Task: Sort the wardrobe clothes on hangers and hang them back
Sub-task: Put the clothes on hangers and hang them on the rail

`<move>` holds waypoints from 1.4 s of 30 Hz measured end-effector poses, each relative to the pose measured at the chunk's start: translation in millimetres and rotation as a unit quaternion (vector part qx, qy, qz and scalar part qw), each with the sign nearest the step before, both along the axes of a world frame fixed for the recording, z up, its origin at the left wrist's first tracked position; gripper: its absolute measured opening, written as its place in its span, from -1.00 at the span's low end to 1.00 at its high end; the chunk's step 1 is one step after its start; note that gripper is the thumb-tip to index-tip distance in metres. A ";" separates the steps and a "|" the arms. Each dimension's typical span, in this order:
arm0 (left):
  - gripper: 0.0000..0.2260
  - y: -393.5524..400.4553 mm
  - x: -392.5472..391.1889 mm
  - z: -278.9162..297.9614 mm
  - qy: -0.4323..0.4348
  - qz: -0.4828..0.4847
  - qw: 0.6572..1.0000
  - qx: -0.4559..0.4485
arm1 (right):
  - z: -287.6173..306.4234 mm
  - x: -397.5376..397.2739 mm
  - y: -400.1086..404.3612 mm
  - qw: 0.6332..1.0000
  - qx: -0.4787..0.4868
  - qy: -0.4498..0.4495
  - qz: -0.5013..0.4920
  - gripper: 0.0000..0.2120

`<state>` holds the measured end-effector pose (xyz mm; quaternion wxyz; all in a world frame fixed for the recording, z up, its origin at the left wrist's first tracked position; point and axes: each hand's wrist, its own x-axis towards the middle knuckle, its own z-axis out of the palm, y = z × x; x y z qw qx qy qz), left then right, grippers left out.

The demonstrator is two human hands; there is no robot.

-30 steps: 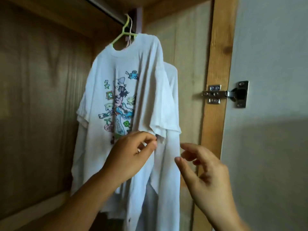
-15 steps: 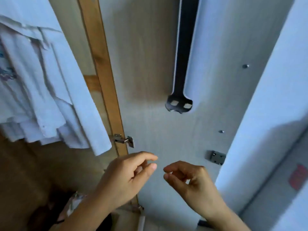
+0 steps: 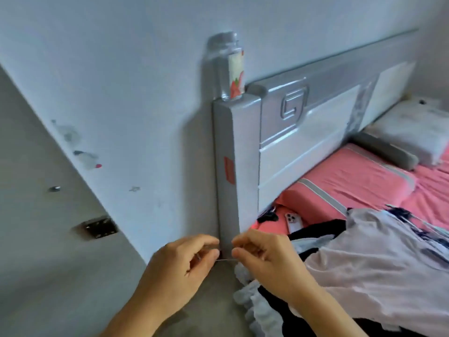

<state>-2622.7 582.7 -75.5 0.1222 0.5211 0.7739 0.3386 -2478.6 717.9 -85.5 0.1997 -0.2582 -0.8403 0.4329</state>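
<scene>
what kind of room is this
Most likely a bedroom. A bed with a grey and white headboard stands against the wall, made up with a pink sheet and a pillow. Loose clothes lie heaped on it beside a phone.

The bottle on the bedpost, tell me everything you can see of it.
The bottle is clear, plastic by its look, and stands upright on the flat top of the grey bedpost at the near end of the headboard, close to the white wall. Its threaded neck shows no cap. A label with a red and green print wraps the side toward the bed. It looks empty, though blur makes that uncertain. Nothing else touches it.
</scene>
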 end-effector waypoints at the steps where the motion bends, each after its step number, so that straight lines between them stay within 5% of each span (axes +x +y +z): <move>1: -0.67 15.7 -1.3 -6.1 -0.005 -0.019 1.000 -0.006 | -1.9 10.6 9.6 1.000 0.011 -0.006 -0.028 -0.85; 5: -0.91 81.0 1.8 -25.9 0.000 -0.114 0.993 -0.031 | -16.0 68.5 45.3 0.982 0.013 -0.034 -0.188 -0.94; 8: -0.79 124.8 5.8 -36.1 0.001 -0.177 0.983 -0.046 | -25.4 112.5 56.2 0.950 0.001 -0.035 -0.309 -0.90; 12: -0.91 178.9 27.0 -45.0 -0.010 -0.255 0.965 -0.061 | -29.8 160.2 59.9 0.908 -0.013 -0.032 -0.418 -0.68; 16: -0.85 235.7 73.1 -47.2 -0.012 -0.338 0.939 -0.065 | -35.8 202.8 72.6 0.865 -0.017 -0.041 -0.501 -0.82; 21: -0.94 303.2 136.6 -54.1 -0.048 -0.386 0.918 -0.079 | -54.4 254.4 111.1 0.829 -0.011 -0.045 -0.557 -0.85; 27: -0.62 389.4 216.8 -77.1 -0.056 -0.412 0.903 -0.106 | -87.4 328.7 184.3 0.789 -0.046 -0.059 -0.610 -0.82; 34: -0.61 474.9 301.4 -124.2 -0.032 -0.427 0.884 -0.187 | -142.2 407.9 272.5 0.768 -0.063 -0.115 -0.627 -0.86; 42: -0.92 520.0 343.7 -164.5 -0.020 -0.394 0.880 -0.264 | -208.4 455.7 331.4 0.728 -0.167 -0.303 -0.591 -0.81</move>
